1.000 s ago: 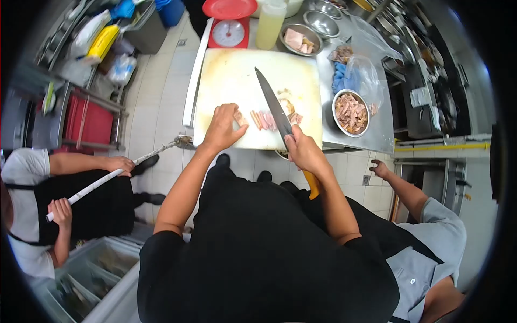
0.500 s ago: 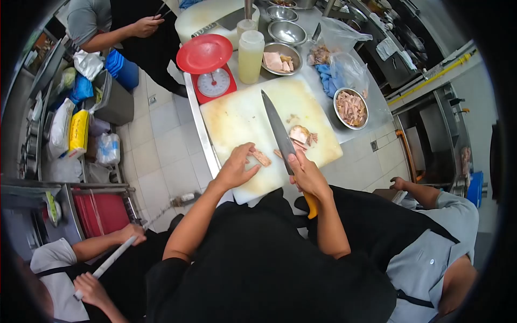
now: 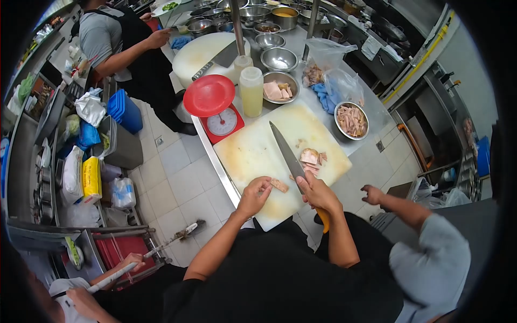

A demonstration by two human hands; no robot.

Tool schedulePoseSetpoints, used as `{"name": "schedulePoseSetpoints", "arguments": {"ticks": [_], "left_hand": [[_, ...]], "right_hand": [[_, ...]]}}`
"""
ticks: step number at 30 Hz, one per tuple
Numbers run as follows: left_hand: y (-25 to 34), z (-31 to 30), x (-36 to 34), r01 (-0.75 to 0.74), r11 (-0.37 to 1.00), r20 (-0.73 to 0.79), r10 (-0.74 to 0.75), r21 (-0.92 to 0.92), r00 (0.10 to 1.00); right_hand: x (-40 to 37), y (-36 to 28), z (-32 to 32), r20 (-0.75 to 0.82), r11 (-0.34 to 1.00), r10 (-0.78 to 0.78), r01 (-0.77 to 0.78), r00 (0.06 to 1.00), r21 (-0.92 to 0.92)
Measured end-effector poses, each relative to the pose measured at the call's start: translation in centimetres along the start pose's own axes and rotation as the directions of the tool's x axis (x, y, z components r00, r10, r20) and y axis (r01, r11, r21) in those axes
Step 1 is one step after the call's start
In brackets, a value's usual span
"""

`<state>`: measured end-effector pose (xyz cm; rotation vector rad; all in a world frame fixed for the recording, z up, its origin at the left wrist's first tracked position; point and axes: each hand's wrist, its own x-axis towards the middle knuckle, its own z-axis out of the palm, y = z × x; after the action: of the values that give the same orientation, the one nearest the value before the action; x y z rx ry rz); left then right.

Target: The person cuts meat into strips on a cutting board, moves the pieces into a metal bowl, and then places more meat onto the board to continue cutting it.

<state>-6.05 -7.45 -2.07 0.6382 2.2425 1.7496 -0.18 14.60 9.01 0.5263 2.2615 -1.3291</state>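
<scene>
My right hand [image 3: 319, 195] is wrapped round a large kitchen knife [image 3: 286, 149] with a yellow-orange handle; its blade points away from me over the white cutting board [image 3: 242, 145]. To its left, my left hand [image 3: 254, 198] has thumb and fingertips drawn together at the near end of a slice of meat [image 3: 279, 185] lying on the board. Right of the blade sits a pale chunk of cooked meat [image 3: 309, 156], with cut strips beside and below it. A steel bowl of meat strips [image 3: 351, 121] stands past the board's right edge.
Behind the board are a red scale [image 3: 210, 97], a squeeze bottle [image 3: 251, 92], a bowl of meat pieces [image 3: 278, 88] and a cleaver [image 3: 223, 56] on a round board. A person at left holds a broom [image 3: 183, 230]. A co-worker's arm [image 3: 401, 204] reaches in at right; another person stands at upper left.
My view has shifted, showing more of the far table. My left hand's spread fingers have closed at the slice. The co-worker's arm at right has stretched forward. The knife stays in my right hand.
</scene>
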Motion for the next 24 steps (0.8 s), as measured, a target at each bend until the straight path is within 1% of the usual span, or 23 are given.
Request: {"name": "schedulePoseSetpoints", "arguments": {"ticks": [2,4,6,8,10,11,12,14,16,18,20,22,24], "left_hand": [[-0.4,0.2,0.0,-0.042,0.999,-0.041,0.042,0.010,0.998],[-0.6,0.0,0.1,-0.045,0.999,-0.056,0.045,-0.003,0.997],[-0.7,-0.2,0.0,-0.069,0.998,-0.008,0.069,-0.010,0.998],[-0.9,-0.3,0.1,-0.063,0.998,-0.022,0.062,-0.026,0.998],[-0.8,-0.1,0.1,-0.029,0.999,-0.024,0.029,-0.026,0.999],[-1.2,0.0,0.1,-0.106,0.994,-0.031,0.106,-0.002,0.994],[-1.0,0.1,0.1,-0.108,0.994,-0.034,0.107,-0.013,0.994],[-0.7,0.4,0.0,-0.076,0.997,-0.058,0.076,0.006,0.995],[-0.8,0.6,-0.1,-0.053,0.998,-0.042,0.053,0.015,0.998],[-0.6,0.8,-0.1,-0.048,0.999,-0.078,0.050,0.021,0.996],[-0.6,1.1,-0.1,-0.064,0.997,-0.094,0.068,0.043,0.993],[-0.4,1.3,-0.1,0.007,1.000,-0.139,-0.009,-0.009,0.990],[-0.2,1.3,-0.1,0.019,1.000,-0.130,-0.016,0.024,0.991]], "right_hand": [[0.3,-0.2,0.0,0.008,1.000,-0.008,0.008,1.000,-0.002],[0.4,-1.0,-0.1,0.021,0.999,-0.030,0.030,0.999,-0.017],[-0.4,-2.2,-0.1,0.003,0.999,-0.029,0.029,1.000,0.021],[-0.3,-2.2,-0.3,0.011,1.000,-0.024,0.024,1.000,-0.003],[-0.2,-1.9,-0.6,0.025,0.998,0.050,-0.049,0.998,-0.038],[0.0,-1.8,-0.7,0.019,0.998,0.052,-0.051,0.998,-0.047],[0.1,-1.6,-0.8,0.031,0.998,0.041,-0.039,0.999,-0.058],[0.6,-0.8,-1.2,0.041,0.997,0.037,-0.034,0.998,-0.076],[1.2,0.3,-1.5,0.058,0.998,0.023,-0.019,0.998,-0.068],[1.4,1.3,-1.5,0.051,0.999,0.003,-0.002,0.999,-0.033],[1.3,1.6,-1.8,0.037,0.998,-0.053,0.051,0.998,0.047],[1.5,2.2,-2.6,0.066,0.997,-0.048,0.044,0.997,0.066],[1.6,2.8,-3.6,0.099,0.996,-0.050,0.042,0.994,0.080]]}}
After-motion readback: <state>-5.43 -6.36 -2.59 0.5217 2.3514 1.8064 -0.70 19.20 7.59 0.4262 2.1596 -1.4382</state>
